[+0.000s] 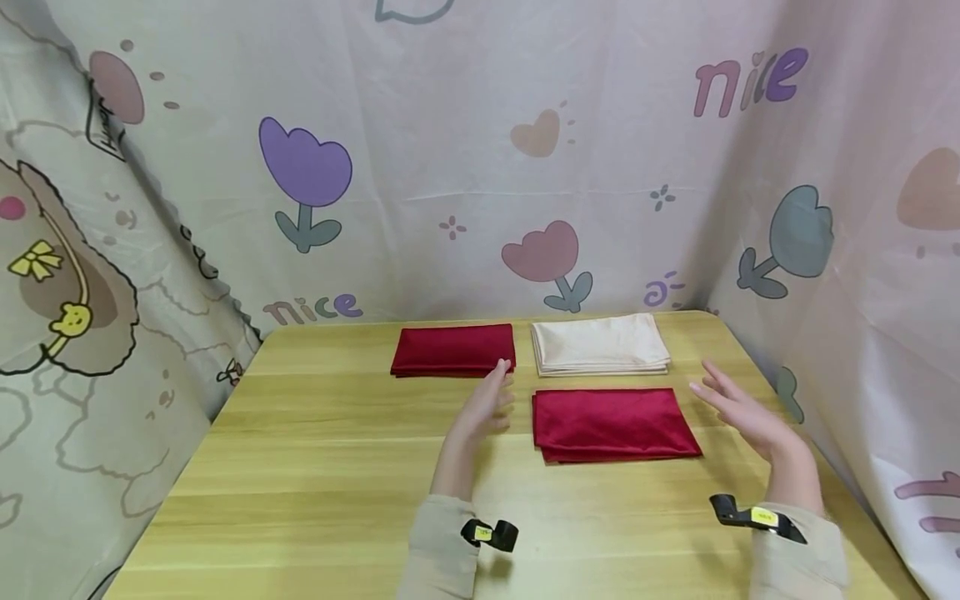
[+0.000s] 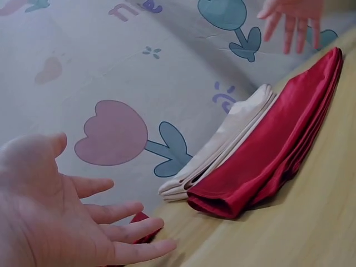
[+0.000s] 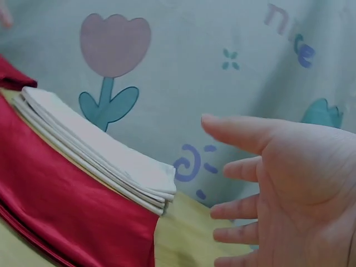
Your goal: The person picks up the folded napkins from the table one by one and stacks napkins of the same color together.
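Both hands hover over the table with fingers spread and palms turned inward, holding nothing. My left hand (image 1: 482, 407) is left of the nearer folded red cloth (image 1: 611, 425), its fingertips overlapping the right edge of the farther folded red cloth (image 1: 453, 350) in the head view. To the right of the nearer red cloth is my right hand (image 1: 750, 417), thumb toward the cloth. Behind that cloth lies a folded white cloth (image 1: 600, 343) in several layers. In the left wrist view the left hand (image 2: 61, 211) shows its open palm; the right wrist view shows the right palm (image 3: 306, 194).
A light wooden table (image 1: 300, 483) carries the cloths near its back edge. A patterned curtain (image 1: 420, 167) with flowers and lettering hangs behind it and along both sides. Each beige sleeve (image 1: 442, 542) has a small black camera (image 1: 491, 534) strapped on.
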Demonstrator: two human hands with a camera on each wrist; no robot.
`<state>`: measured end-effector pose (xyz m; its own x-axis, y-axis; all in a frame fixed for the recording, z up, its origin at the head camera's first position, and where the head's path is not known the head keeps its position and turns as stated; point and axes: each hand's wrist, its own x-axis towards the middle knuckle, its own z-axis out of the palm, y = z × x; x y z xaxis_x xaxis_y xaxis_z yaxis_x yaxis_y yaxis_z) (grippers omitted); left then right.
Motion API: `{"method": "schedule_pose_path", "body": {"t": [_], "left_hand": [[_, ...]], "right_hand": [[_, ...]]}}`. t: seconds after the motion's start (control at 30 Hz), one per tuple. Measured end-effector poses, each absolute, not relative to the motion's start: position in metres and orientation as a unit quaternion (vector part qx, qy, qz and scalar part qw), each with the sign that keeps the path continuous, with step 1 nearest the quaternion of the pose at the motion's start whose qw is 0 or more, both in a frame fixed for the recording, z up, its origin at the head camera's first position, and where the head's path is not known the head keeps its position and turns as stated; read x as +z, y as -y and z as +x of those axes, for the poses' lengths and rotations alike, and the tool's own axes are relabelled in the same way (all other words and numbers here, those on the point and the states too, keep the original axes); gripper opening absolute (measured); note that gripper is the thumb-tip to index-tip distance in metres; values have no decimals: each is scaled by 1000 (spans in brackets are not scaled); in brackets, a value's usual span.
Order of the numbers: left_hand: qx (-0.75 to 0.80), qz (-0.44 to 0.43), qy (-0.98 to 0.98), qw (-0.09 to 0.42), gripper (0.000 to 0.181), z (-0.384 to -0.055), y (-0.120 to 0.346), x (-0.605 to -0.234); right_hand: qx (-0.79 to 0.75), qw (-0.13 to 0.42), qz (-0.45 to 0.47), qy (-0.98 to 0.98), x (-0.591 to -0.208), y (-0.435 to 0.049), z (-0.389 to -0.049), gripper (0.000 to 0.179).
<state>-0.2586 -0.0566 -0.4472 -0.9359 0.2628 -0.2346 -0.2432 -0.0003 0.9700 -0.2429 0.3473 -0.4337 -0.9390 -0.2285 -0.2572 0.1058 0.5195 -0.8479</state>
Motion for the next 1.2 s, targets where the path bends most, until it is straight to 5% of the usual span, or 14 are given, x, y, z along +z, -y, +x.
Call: {"method": "schedule_pose_path", "body": {"t": [0.73, 1.2], "left_hand": [[803, -15, -552, 223, 84, -245, 45, -486], [775, -11, -594, 217, 82, -244, 34, -487]], "right_hand": [[-593, 183, 45, -783, -462, -327, -233, 85], [-572, 139, 109, -801, -472, -313, -237, 83]]}}
